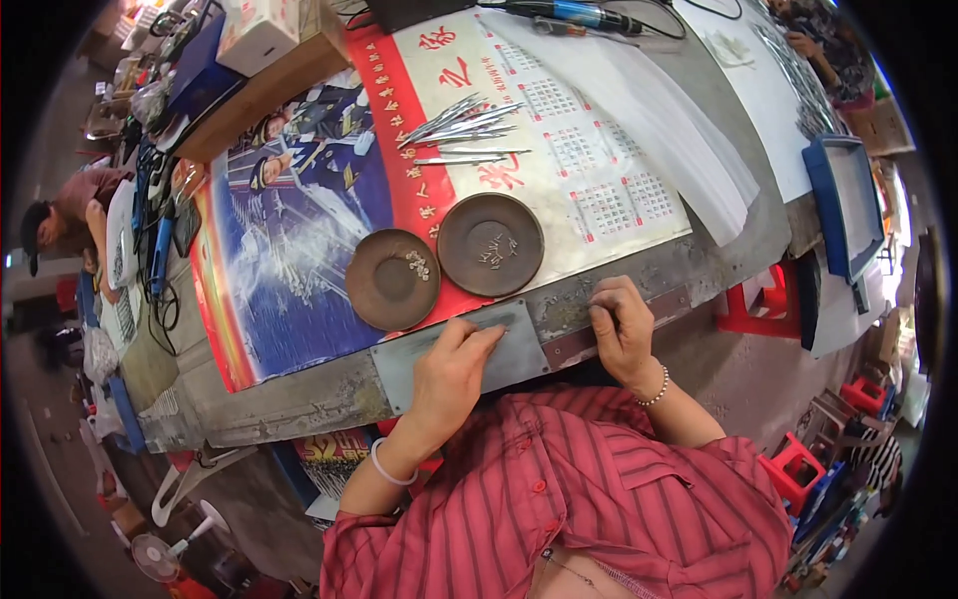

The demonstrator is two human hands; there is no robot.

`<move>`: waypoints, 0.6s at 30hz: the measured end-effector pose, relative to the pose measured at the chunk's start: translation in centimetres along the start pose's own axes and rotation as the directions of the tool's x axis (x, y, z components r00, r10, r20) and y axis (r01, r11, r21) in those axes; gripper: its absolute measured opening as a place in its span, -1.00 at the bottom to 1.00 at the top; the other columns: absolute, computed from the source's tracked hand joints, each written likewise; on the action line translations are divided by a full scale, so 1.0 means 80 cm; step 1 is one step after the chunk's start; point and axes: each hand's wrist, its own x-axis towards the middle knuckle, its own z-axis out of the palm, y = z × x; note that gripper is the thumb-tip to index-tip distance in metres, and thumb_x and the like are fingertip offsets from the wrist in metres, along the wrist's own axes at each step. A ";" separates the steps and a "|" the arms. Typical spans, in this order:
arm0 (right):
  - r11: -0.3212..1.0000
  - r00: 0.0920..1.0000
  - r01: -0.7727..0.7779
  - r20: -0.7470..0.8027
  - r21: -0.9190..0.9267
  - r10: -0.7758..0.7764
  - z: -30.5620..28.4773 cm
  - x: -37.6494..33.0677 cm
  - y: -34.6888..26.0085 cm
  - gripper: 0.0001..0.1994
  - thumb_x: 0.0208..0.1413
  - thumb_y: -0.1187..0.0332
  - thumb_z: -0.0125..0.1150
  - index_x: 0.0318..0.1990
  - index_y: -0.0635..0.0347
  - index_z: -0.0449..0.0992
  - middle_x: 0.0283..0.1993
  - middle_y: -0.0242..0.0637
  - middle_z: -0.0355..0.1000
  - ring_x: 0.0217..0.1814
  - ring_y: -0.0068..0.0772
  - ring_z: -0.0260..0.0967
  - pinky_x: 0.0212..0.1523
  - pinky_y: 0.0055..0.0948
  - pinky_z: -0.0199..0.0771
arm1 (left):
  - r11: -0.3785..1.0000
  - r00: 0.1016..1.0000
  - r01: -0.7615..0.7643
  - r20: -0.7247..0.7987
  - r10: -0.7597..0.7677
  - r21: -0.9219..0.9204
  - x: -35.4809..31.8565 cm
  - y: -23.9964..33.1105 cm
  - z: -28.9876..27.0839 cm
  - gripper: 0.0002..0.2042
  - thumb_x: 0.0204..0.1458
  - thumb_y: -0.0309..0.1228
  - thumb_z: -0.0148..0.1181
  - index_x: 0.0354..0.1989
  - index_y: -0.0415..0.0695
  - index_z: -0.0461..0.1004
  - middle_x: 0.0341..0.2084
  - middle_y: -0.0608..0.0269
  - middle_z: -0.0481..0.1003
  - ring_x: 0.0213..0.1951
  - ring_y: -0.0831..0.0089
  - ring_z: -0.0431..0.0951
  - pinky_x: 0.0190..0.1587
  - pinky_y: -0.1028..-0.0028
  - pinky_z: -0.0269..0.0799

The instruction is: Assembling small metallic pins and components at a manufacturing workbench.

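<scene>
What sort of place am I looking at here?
Probably a workshop for small metal parts: tiny pieces sit in a brown dish, thin metal rods are piled behind it, and a blue-bodied hand tool lies at the far side of the worn bench.

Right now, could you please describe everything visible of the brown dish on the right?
The brown dish is round and shallow, with a raised rim and dull surface, its material unclear. It sits upright on the calendar poster, holding scattered small silvery pieces, close beside a second dish; contact is unclear.
</scene>
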 end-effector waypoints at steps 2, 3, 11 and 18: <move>1.000 1.000 0.017 -0.010 -0.017 -0.017 0.003 -0.001 0.000 -0.91 0.08 0.48 0.17 -0.36 0.28 0.39 -0.36 -0.15 0.35 -0.40 -0.19 0.33 -0.38 -0.40 0.36 | 0.993 0.998 -0.070 0.006 0.070 0.097 0.010 -0.005 0.008 -0.76 -0.02 -0.60 0.12 -0.16 -0.11 0.53 -0.36 0.15 0.40 -0.42 0.21 0.52 -0.42 0.34 0.41; 0.999 1.000 0.024 0.007 -0.021 -0.024 0.004 -0.001 0.002 -0.91 0.07 0.47 0.17 -0.37 0.28 0.39 -0.37 -0.15 0.35 -0.40 -0.18 0.33 -0.38 -0.39 0.36 | 0.981 0.994 -0.110 0.047 0.103 0.160 0.015 -0.007 0.009 -0.76 -0.03 -0.58 0.12 -0.17 -0.10 0.53 -0.38 0.15 0.38 -0.43 0.22 0.51 -0.44 0.31 0.41; 0.998 1.000 0.020 0.020 -0.062 -0.018 0.007 0.001 0.003 -0.89 0.06 0.45 0.19 -0.39 0.28 0.41 -0.38 -0.15 0.37 -0.39 -0.17 0.34 -0.37 -0.36 0.36 | 0.920 0.955 -0.244 0.241 0.173 0.306 0.010 -0.020 -0.026 -0.69 -0.09 -0.57 0.11 -0.11 -0.10 0.49 -0.40 0.17 0.33 -0.46 0.23 0.50 -0.48 0.29 0.40; 0.999 1.000 0.012 0.027 -0.053 -0.010 0.008 0.002 0.001 -0.89 0.05 0.45 0.20 -0.40 0.28 0.41 -0.39 -0.16 0.37 -0.39 -0.17 0.34 -0.36 -0.36 0.36 | 0.950 0.978 -0.075 0.210 0.010 0.304 -0.013 -0.019 -0.037 -0.66 -0.11 -0.59 0.08 -0.08 -0.12 0.47 -0.40 0.13 0.32 -0.42 0.17 0.50 -0.43 0.26 0.42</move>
